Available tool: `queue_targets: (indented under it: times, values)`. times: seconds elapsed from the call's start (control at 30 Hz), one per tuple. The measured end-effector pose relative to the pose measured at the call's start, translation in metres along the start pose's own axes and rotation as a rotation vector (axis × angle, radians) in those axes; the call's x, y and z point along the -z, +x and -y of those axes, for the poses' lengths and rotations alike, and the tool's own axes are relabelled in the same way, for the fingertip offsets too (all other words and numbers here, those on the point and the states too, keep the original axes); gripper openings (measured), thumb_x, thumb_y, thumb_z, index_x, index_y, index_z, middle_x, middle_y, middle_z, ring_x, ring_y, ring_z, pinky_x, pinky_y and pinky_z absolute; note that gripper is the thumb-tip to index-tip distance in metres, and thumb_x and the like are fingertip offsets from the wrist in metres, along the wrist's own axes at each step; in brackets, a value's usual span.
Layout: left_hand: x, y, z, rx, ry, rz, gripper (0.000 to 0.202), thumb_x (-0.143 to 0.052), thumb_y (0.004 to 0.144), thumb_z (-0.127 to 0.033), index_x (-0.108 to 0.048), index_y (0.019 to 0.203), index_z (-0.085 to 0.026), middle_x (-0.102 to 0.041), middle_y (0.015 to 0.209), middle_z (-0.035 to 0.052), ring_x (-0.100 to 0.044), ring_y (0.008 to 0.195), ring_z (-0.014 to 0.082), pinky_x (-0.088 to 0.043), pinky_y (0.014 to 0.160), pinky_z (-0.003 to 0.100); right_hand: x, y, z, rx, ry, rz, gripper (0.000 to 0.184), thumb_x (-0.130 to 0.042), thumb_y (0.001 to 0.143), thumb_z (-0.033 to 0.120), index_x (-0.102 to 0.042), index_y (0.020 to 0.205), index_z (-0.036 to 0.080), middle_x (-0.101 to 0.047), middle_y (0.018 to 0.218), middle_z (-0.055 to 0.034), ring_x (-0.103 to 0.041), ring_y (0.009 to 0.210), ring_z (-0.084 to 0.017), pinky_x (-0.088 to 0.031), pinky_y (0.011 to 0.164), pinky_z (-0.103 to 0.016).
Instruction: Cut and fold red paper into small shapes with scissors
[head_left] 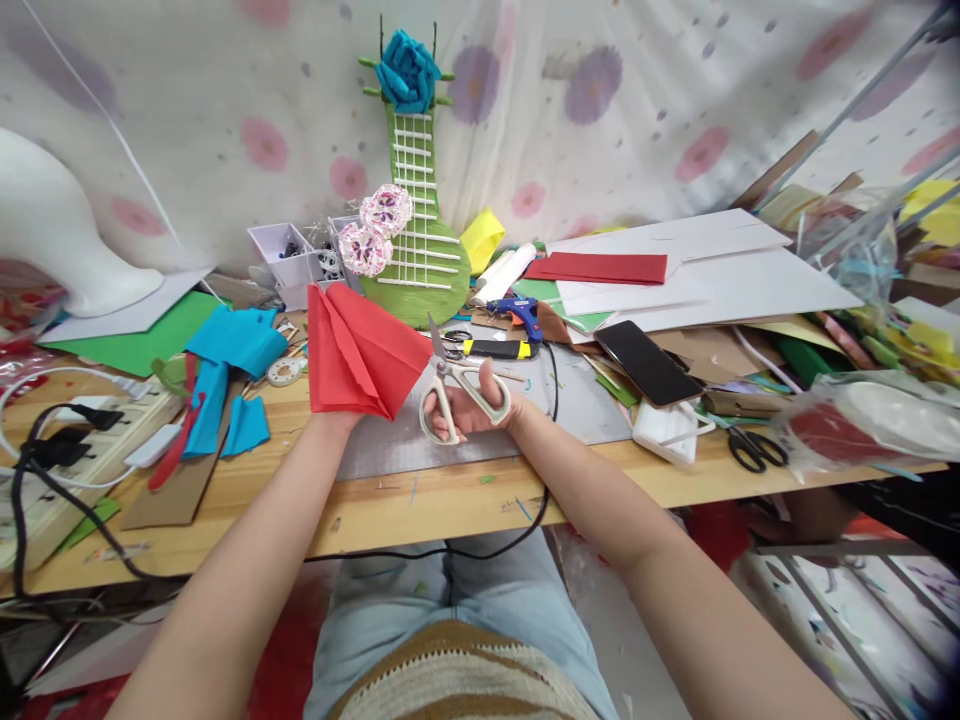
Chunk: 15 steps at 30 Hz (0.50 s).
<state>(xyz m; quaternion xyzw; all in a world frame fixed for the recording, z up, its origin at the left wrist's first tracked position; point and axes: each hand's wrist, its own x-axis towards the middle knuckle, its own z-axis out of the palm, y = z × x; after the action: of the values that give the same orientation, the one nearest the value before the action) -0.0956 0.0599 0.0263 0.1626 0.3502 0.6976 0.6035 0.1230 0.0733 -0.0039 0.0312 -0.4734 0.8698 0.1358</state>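
My left hand (335, 420) is mostly hidden behind a folded red paper (360, 350) that it holds up above the wooden table (450, 500). My right hand (476, 405) has its fingers through the white handles of a pair of scissors (450, 385). The scissor blades point up and sit against the right edge of the red paper. Both hands hover over a grey cutting mat (570, 400).
A green paper guitar with a blue flower (420, 200) leans on the back cloth. Blue paper scraps (232, 370), a power strip (67, 450), a blue glue gun (517, 312), a phone (646, 362), black scissors (754, 448) and sheets of white and red paper (675, 265) crowd the table.
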Motion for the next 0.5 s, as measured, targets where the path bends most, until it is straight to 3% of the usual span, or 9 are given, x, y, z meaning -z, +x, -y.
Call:
queue_targets:
  times: [0.27,0.5]
  values:
    - [0.003,-0.007,-0.025,0.068,-0.008,-0.137,0.019,-0.047,0.086,-0.018,-0.065,0.08,-0.018,-0.071,0.073,0.003,-0.069,0.081,0.0183,-0.056,0.077,0.03,-0.002,-0.004,-0.002,-0.031,-0.077,-0.007,0.09,-0.032,0.057,0.092,-0.05,0.096,0.013,-0.055,0.079,-0.0077,-0.055,0.074,-0.019,-0.039,0.048,-0.024]
    - [0.016,0.001,-0.028,0.09,0.088,-0.09,0.016,-0.052,0.077,-0.004,-0.064,0.08,-0.015,-0.07,0.07,0.004,-0.07,0.078,0.0206,-0.057,0.078,0.033,-0.005,-0.003,0.0,-0.017,-0.096,-0.04,0.083,-0.024,0.065,0.089,-0.05,0.088,0.013,-0.052,0.067,-0.0026,-0.051,0.059,-0.014,-0.037,0.05,-0.024]
